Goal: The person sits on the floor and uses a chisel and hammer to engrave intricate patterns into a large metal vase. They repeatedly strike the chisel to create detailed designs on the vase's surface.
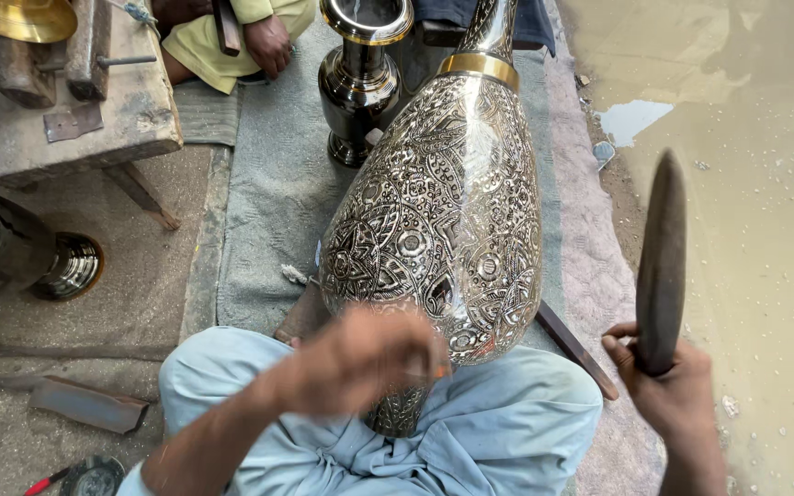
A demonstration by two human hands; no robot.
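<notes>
A large engraved metal vase (443,211), dark with silver patterns and a gold neck band, lies tilted across my lap, its base between my knees. My left hand (360,358) is blurred in front of the vase's lower belly, fingers closed on something small with an orange tip that I cannot make out. My right hand (668,386) is raised at the right, gripping a dark wooden mallet (662,262) that points upward, apart from the vase.
A smaller dark vase (360,78) stands upright on the grey cloth (273,202). A wooden work block (75,110) with tools sits at the upper left. Another person's hand (270,44) rests at the top. A wet muddy floor (755,202) lies right.
</notes>
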